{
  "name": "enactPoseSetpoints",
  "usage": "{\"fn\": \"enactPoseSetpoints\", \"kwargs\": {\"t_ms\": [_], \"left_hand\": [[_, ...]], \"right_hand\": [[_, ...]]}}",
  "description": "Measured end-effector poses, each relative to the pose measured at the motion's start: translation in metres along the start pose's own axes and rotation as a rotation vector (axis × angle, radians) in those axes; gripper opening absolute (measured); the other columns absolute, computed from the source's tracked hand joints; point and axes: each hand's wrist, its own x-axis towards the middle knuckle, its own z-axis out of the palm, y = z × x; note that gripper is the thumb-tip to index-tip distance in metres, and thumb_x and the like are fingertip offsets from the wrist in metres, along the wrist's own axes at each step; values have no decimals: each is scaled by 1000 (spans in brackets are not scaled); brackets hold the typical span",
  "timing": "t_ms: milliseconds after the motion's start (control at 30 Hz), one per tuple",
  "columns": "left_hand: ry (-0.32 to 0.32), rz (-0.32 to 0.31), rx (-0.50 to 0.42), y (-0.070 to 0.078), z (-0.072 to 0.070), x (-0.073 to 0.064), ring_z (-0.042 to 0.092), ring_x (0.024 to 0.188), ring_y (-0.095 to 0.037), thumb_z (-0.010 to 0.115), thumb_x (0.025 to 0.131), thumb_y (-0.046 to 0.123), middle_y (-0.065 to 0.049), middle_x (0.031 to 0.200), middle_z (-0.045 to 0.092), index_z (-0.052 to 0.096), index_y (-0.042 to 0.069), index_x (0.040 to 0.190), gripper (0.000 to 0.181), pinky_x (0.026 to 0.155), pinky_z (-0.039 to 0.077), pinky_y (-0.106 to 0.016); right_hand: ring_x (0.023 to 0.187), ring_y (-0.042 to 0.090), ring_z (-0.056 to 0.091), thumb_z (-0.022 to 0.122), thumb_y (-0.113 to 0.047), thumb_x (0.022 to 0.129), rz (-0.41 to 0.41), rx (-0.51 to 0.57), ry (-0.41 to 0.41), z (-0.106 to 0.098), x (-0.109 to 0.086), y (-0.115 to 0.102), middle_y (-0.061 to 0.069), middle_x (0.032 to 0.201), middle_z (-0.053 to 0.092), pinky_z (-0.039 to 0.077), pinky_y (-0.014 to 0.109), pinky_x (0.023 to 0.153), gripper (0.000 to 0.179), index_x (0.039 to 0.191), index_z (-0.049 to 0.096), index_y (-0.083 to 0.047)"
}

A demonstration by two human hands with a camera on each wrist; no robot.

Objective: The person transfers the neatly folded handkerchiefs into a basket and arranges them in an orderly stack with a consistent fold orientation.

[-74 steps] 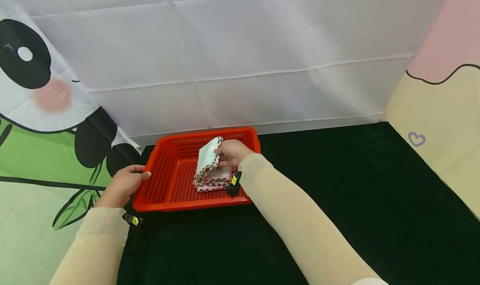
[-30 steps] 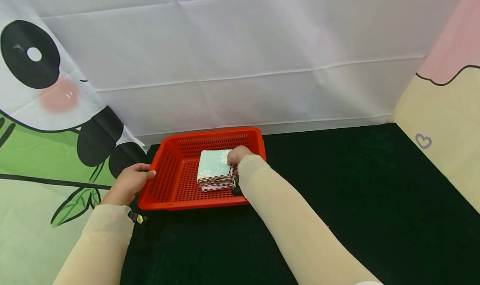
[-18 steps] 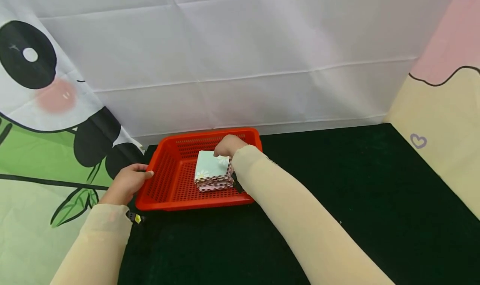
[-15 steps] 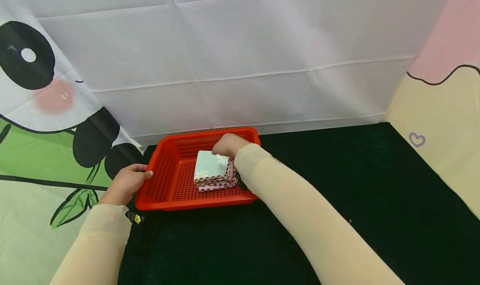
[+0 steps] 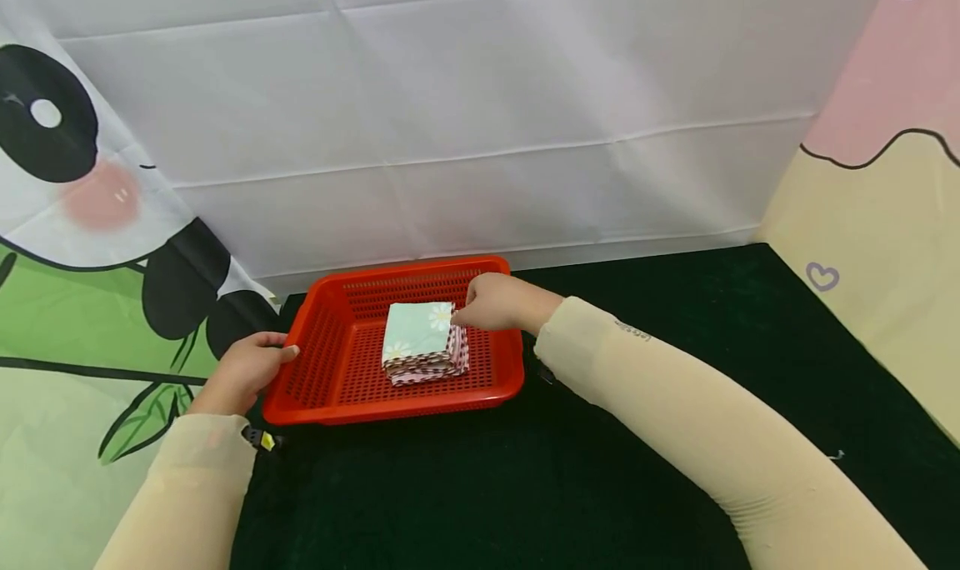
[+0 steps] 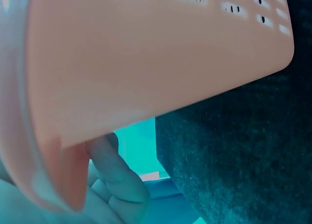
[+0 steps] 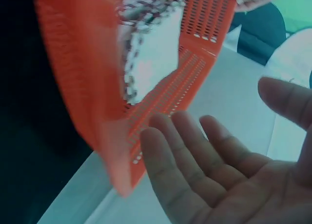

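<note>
A stack of folded cloths (image 5: 417,330) lies in the red plastic basket (image 5: 352,410), right of its middle. The top cloth is mint green with white daisies, and the edges below show dark checks and pink. My left hand (image 5: 245,372) grips the basket's left rim, and in the left wrist view fingers (image 6: 114,173) curl beneath that rim. Over the basket's right side is my right hand (image 5: 504,302), its fingertips close to the stack's right edge in the head view. The right wrist view shows that hand's fingers (image 7: 192,153) spread and loosely bent, holding nothing.
The basket stands on a dark green cloth-covered table (image 5: 465,487), near the white fabric backdrop (image 5: 480,187). A printed panel with a cartoon face (image 5: 90,137) hangs at the left, and a pink and yellow one (image 5: 885,245) at the right.
The top cloth, held half raised by my right hand earlier, now lies flat on the stack. My right hand has let go and moved right. My left hand has stayed at the rim.
</note>
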Motion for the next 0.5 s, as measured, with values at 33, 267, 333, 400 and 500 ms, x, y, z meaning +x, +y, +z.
{"fn": "enactPoseSetpoints", "kwargs": {"t_ms": [33,267,333,400,500], "left_hand": [[0,4,4,-1,-1,0,63,104,-32,57,106,28,-27,133,56,41,-3,148,54,82,58,-40],[14,26,28,-1,-4,-1,65,100,-31,57,106,26,-28,131,57,43,-4,144,51,78,59,-40],[9,29,41,0,-3,-1,64,101,-32,57,106,26,-28,130,57,44,-5,143,50,78,59,-40],[2,32,73,1,-2,-1,64,101,-32,56,106,25,-28,129,57,45,-5,142,48,77,58,-40],[8,45,168,4,-1,-2,63,97,-33,53,105,25,-28,124,58,45,-7,140,48,73,58,-39]], "right_hand": [[55,13,38,65,-37,102,-5,4,15,0,-4,5,0,64,40,39,29,55,39,73,52,-14],[75,19,61,66,-29,101,-44,36,153,-1,-25,46,4,89,66,54,32,65,18,103,64,-11],[79,20,62,65,-28,101,-40,19,176,-2,-31,61,4,92,67,55,34,69,20,109,65,-10],[82,21,62,65,-28,101,-32,-6,194,-4,-37,75,5,97,67,55,36,74,24,115,65,-9],[88,23,62,65,-29,101,-17,-39,215,-7,-46,95,7,107,66,56,40,81,31,123,64,-7]]}}
